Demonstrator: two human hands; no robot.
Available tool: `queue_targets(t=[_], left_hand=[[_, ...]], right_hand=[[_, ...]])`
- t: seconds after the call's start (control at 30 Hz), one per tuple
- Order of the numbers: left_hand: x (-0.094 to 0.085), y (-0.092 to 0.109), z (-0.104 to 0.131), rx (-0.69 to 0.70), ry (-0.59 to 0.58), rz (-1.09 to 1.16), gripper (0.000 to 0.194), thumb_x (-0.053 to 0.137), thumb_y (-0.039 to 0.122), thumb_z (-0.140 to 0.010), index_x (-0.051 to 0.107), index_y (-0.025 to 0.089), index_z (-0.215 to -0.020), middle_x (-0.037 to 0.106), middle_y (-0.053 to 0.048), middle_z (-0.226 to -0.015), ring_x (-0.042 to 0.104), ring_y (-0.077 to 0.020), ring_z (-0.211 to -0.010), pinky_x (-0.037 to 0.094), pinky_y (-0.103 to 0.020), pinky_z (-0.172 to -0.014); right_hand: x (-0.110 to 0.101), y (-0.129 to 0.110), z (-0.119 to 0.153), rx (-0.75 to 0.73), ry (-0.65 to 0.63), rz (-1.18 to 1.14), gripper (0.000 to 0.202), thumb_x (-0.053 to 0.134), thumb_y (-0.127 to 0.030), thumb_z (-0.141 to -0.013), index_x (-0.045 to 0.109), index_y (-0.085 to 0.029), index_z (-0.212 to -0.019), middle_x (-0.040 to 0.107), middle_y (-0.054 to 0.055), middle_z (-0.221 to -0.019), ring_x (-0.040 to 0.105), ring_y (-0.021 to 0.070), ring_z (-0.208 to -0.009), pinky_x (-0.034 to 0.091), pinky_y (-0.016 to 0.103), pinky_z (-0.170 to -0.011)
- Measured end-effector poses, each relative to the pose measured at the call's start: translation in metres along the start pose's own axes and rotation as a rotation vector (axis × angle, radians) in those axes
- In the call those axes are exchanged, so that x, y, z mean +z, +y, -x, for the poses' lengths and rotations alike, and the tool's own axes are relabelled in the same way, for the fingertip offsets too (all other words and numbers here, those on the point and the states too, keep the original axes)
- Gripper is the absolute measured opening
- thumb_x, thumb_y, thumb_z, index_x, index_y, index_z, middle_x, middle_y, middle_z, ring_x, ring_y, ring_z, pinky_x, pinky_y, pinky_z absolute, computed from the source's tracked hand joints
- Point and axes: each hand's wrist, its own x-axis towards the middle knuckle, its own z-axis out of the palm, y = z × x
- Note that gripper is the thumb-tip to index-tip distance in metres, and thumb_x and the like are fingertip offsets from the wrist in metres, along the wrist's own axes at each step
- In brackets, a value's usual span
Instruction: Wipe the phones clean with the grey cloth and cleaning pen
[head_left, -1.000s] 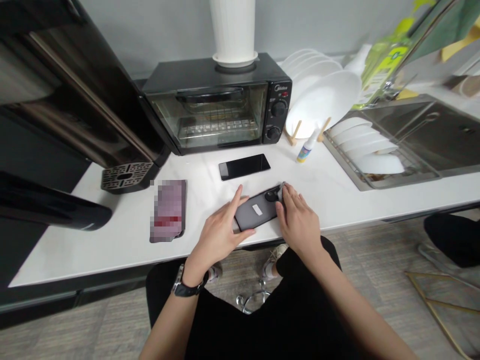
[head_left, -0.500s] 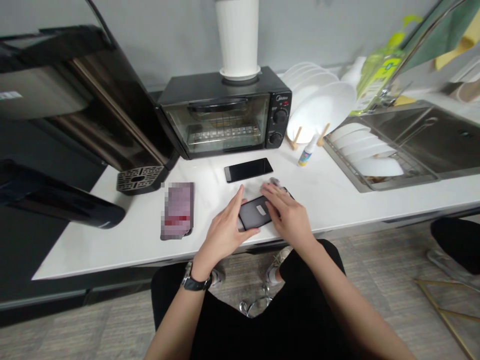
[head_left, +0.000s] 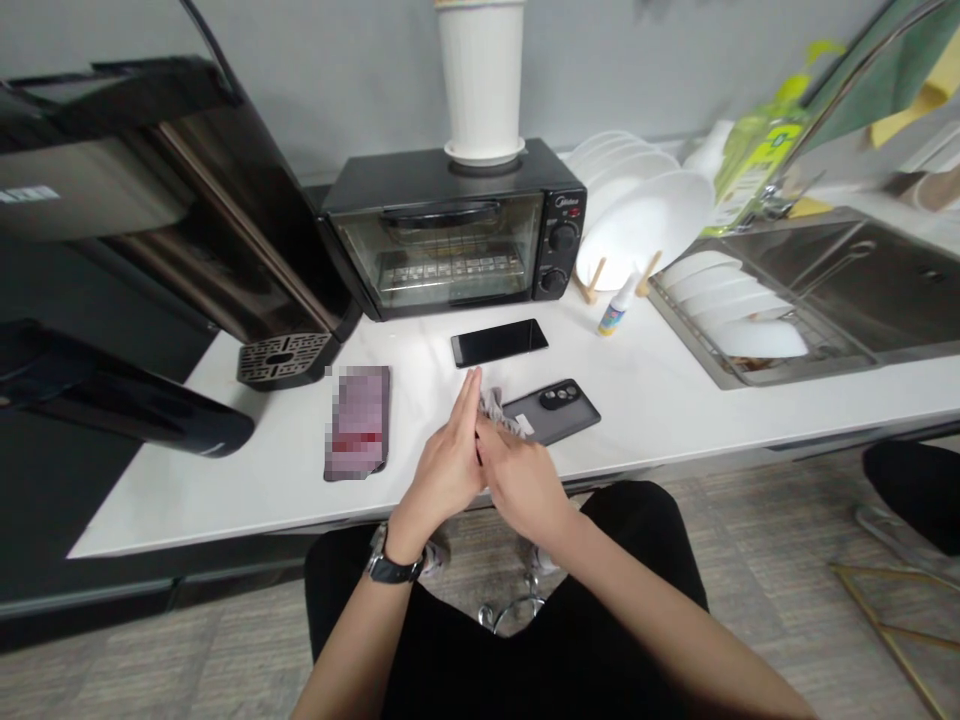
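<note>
A dark phone [head_left: 564, 412] lies back up on the counter, its camera block at the far right end and a small white label near its left end. My right hand [head_left: 521, 480] is closed on a crumpled grey cloth [head_left: 493, 404] at the phone's left end. My left hand [head_left: 448, 465], with a watch on the wrist, meets the right hand there, its fingers stretched out straight. Its thumb is mostly hidden. Behind them lies another phone [head_left: 500, 343], its black screen up. To the left rests a third phone-shaped item [head_left: 358, 425], its surface pixelated.
A toaster oven [head_left: 450, 255] with a white pot [head_left: 484, 85] on top stands behind. Left are a dark dispenser machine [head_left: 247, 220] and a black bottle [head_left: 172, 415]. Right are racked plates [head_left: 649, 225], a small spray bottle [head_left: 615, 310] and a sink [head_left: 832, 260].
My right hand has moved left along the phone with the cloth, from its camera end to its left end. The phone's camera block is now uncovered. My left hand's fingers have come together.
</note>
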Motion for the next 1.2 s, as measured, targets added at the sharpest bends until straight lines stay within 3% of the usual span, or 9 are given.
queue_targets(t=[0.1, 0.27, 0.4, 0.47, 0.63, 0.77, 0.9, 1.03, 1.2], left_hand=[[0.001, 0.0, 0.0, -0.003, -0.016, 0.039, 0.122, 0.065, 0.007, -0.086, -0.022, 0.031, -0.167, 0.028, -0.02, -0.174, 0.056, -0.0341, -0.146, 0.059, -0.047, -0.105], [0.002, 0.001, -0.004, -0.022, -0.004, 0.043, 0.136, 0.087, 0.035, -0.081, -0.018, 0.034, -0.168, 0.04, -0.015, -0.17, 0.055, -0.0334, -0.147, 0.049, -0.052, -0.119], [0.001, 0.002, -0.004, 0.006, -0.028, 0.039, 0.13, 0.085, 0.036, -0.084, -0.015, 0.038, -0.168, 0.036, -0.01, -0.173, 0.051, -0.0288, -0.151, 0.045, -0.047, -0.123], [0.001, 0.002, -0.004, 0.016, -0.035, 0.033, 0.129, 0.085, 0.035, -0.085, -0.014, 0.039, -0.168, 0.034, -0.009, -0.174, 0.05, -0.0282, -0.151, 0.044, -0.046, -0.123], [0.0, 0.004, -0.004, -0.001, -0.023, 0.02, 0.131, 0.086, 0.036, -0.084, -0.015, 0.036, -0.168, 0.039, -0.012, -0.171, 0.051, -0.0293, -0.151, 0.045, -0.047, -0.123], [-0.001, 0.004, -0.005, -0.011, -0.034, 0.026, 0.133, 0.087, 0.034, -0.083, -0.015, 0.037, -0.168, 0.037, -0.012, -0.172, 0.051, -0.0287, -0.15, 0.045, -0.046, -0.123], [-0.001, 0.005, -0.006, 0.008, -0.046, 0.049, 0.132, 0.086, 0.033, -0.084, -0.016, 0.039, -0.167, 0.032, -0.009, -0.175, 0.05, -0.0274, -0.152, 0.043, -0.046, -0.124], [0.0, 0.001, -0.004, 0.001, -0.038, 0.035, 0.127, 0.078, 0.02, -0.085, -0.017, 0.035, -0.168, 0.025, -0.014, -0.177, 0.048, -0.0328, -0.153, 0.047, -0.05, -0.121], [0.001, -0.003, -0.001, 0.011, -0.037, 0.033, 0.115, 0.063, 0.008, -0.087, -0.014, 0.032, -0.169, 0.034, -0.016, -0.173, 0.054, -0.0316, -0.148, 0.053, -0.048, -0.114]], right_hand=[[-0.004, 0.002, 0.023, -0.089, -0.003, -0.074, 0.05, 0.036, -0.013, -0.107, 0.043, -0.011, -0.156, 0.076, 0.016, -0.128, 0.074, 0.025, -0.116, 0.062, 0.041, -0.099], [-0.029, 0.054, 0.06, -0.045, 0.059, 0.027, 0.058, 0.037, -0.01, -0.105, 0.037, -0.019, -0.163, 0.062, 0.012, -0.152, 0.065, 0.0228, -0.135, 0.052, 0.045, -0.117], [-0.044, 0.09, 0.054, 0.011, 0.103, 0.213, 0.062, 0.041, -0.017, -0.107, 0.029, -0.021, -0.168, 0.055, 0.012, -0.16, 0.032, 0.0343, -0.16, 0.032, 0.071, -0.125], [-0.047, 0.096, 0.042, -0.022, 0.068, 0.228, 0.062, 0.041, -0.02, -0.108, 0.028, -0.023, -0.169, 0.048, 0.009, -0.165, 0.018, 0.0358, -0.163, 0.028, 0.073, -0.126], [-0.051, 0.098, 0.028, -0.066, 0.094, 0.153, 0.063, 0.042, -0.028, -0.11, 0.025, -0.021, -0.169, 0.023, 0.011, -0.176, 0.024, 0.0308, -0.163, 0.033, 0.06, -0.129], [-0.048, 0.103, 0.037, 0.016, 0.142, 0.208, 0.062, 0.047, -0.032, -0.109, 0.031, -0.018, -0.167, 0.037, 0.015, -0.17, 0.033, 0.0326, -0.159, 0.039, 0.061, -0.125], [-0.028, 0.088, 0.023, 0.059, 0.153, 0.229, 0.051, 0.039, -0.014, -0.107, 0.051, -0.015, -0.156, 0.054, 0.016, -0.158, 0.048, 0.0293, -0.151, 0.048, 0.052, -0.121], [-0.003, 0.036, -0.001, -0.014, 0.069, 0.157, 0.047, 0.042, -0.005, -0.102, 0.061, -0.007, -0.145, 0.059, 0.021, -0.152, 0.057, 0.0291, -0.144, 0.049, 0.048, -0.12], [0.0, 0.004, 0.021, -0.109, 0.025, -0.008, 0.043, 0.041, -0.013, -0.106, 0.06, -0.008, -0.144, 0.06, 0.016, -0.153, 0.056, 0.0239, -0.145, 0.044, 0.044, -0.124]])
